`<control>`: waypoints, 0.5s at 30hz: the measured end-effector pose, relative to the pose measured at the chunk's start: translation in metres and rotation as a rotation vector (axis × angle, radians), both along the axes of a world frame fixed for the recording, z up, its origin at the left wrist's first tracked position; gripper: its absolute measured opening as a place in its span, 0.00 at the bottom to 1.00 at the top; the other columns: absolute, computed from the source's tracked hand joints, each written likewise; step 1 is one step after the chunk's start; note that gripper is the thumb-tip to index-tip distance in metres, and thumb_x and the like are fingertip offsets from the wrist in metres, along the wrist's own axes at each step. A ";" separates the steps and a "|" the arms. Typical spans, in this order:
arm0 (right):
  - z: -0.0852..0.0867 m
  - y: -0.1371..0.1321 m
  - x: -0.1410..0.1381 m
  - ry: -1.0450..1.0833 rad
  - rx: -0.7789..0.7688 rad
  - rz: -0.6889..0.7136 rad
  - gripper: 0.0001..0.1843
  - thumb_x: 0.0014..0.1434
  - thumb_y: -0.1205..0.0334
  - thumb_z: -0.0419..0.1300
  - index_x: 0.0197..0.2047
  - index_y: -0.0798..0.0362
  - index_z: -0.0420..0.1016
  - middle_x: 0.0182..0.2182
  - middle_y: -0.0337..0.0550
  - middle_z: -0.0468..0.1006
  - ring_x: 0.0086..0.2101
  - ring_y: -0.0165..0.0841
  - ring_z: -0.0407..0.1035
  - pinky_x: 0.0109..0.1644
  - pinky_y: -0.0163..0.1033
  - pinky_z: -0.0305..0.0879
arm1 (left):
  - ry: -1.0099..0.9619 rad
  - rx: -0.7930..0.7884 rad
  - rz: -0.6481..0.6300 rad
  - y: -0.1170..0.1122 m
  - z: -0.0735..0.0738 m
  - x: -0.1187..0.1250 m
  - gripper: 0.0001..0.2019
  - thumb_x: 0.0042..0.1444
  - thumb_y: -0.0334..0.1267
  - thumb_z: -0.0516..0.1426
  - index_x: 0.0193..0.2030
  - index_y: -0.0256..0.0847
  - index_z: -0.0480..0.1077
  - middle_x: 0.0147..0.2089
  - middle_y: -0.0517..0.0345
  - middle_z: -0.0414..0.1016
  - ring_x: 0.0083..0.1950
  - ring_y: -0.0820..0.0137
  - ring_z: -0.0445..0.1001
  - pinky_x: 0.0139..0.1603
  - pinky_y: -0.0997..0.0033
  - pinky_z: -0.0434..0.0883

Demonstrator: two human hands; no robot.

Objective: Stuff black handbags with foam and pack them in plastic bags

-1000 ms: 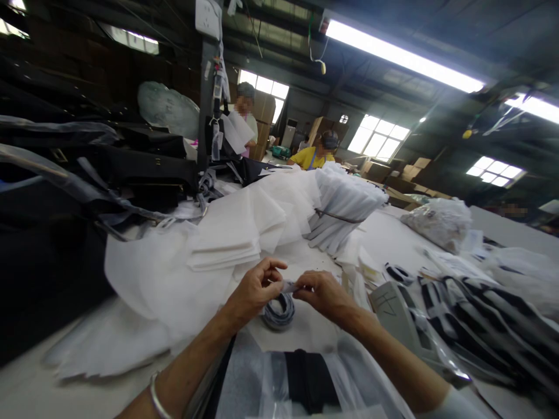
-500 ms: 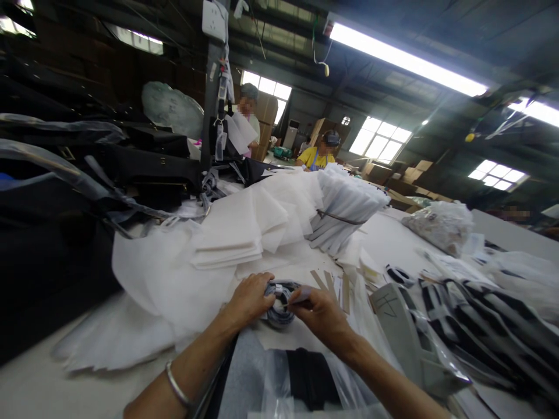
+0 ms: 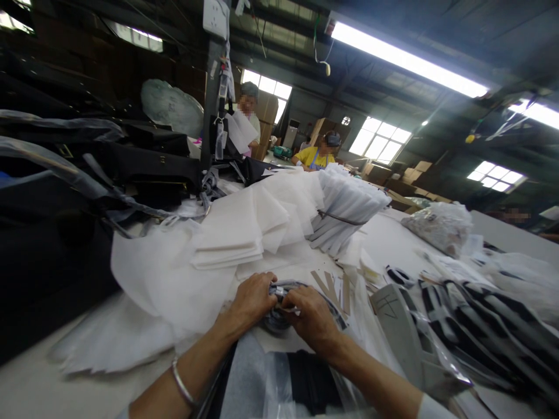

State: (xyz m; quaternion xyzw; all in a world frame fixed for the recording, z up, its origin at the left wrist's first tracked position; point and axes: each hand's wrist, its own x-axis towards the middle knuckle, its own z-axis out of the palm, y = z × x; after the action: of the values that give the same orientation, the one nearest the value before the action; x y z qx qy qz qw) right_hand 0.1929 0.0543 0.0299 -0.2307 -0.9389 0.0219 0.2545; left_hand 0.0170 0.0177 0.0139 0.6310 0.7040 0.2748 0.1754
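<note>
My left hand [image 3: 252, 301] and my right hand [image 3: 308, 316] meet over a coiled grey strap [image 3: 279, 319] lying on the white table. Both sets of fingers are curled and pressed onto the coil. A small white tag sticks out between the fingertips. A silver bangle [image 3: 182, 382] sits on my left wrist. Just below my hands lies a black-and-grey folded garment in a clear plastic bag [image 3: 279, 384].
Stacks of folded white fabric sheets [image 3: 231, 233] and a tied white bundle [image 3: 345, 209] lie beyond my hands. Black bags [image 3: 131, 169] pile up at left. Bagged striped garments [image 3: 476, 326] and a grey card [image 3: 402, 326] lie at right. Two other people stand far behind.
My hands dropped from holding a small white piece in the air down onto the coiled strap, and my fingers closed around it.
</note>
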 end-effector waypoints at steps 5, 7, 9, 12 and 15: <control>0.007 -0.001 -0.012 -0.194 0.069 -0.052 0.07 0.55 0.70 0.62 0.28 0.51 0.73 0.28 0.40 0.76 0.33 0.36 0.68 0.39 0.42 0.57 | 0.005 0.012 -0.001 -0.003 0.005 0.002 0.19 0.50 0.34 0.56 0.51 0.41 0.73 0.49 0.48 0.78 0.52 0.58 0.74 0.52 0.64 0.66; 0.009 0.001 -0.020 -0.243 0.041 -0.135 0.06 0.54 0.70 0.62 0.30 0.50 0.75 0.32 0.42 0.77 0.36 0.38 0.68 0.40 0.42 0.58 | 0.003 0.014 -0.002 -0.004 0.006 0.002 0.18 0.51 0.36 0.56 0.50 0.40 0.73 0.49 0.47 0.79 0.52 0.57 0.74 0.52 0.63 0.66; 0.008 0.004 -0.026 -0.270 0.005 -0.183 0.06 0.54 0.71 0.62 0.33 0.49 0.77 0.37 0.45 0.78 0.40 0.41 0.69 0.43 0.44 0.61 | -0.006 0.013 -0.006 -0.004 0.006 0.001 0.18 0.52 0.37 0.56 0.50 0.41 0.73 0.48 0.47 0.79 0.51 0.56 0.75 0.51 0.62 0.67; 0.002 0.011 -0.029 -0.279 -0.009 -0.155 0.08 0.53 0.74 0.61 0.34 0.52 0.77 0.51 0.53 0.76 0.50 0.46 0.68 0.53 0.50 0.62 | -0.031 0.018 -0.022 -0.005 0.005 -0.001 0.18 0.50 0.37 0.57 0.49 0.41 0.73 0.48 0.49 0.79 0.50 0.57 0.75 0.50 0.64 0.67; -0.007 0.018 -0.023 -0.241 0.025 -0.064 0.12 0.53 0.76 0.58 0.39 0.53 0.76 0.56 0.55 0.72 0.56 0.46 0.65 0.62 0.57 0.56 | -0.058 0.024 -0.029 -0.004 0.004 -0.002 0.17 0.50 0.37 0.57 0.48 0.42 0.73 0.48 0.50 0.79 0.50 0.59 0.76 0.49 0.66 0.67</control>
State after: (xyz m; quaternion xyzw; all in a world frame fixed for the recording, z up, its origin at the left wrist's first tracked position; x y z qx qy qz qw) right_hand 0.1698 0.0718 0.0225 -0.2584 -0.9550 -0.0260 0.1435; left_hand 0.0147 0.0132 0.0182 0.6351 0.6860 0.2986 0.1921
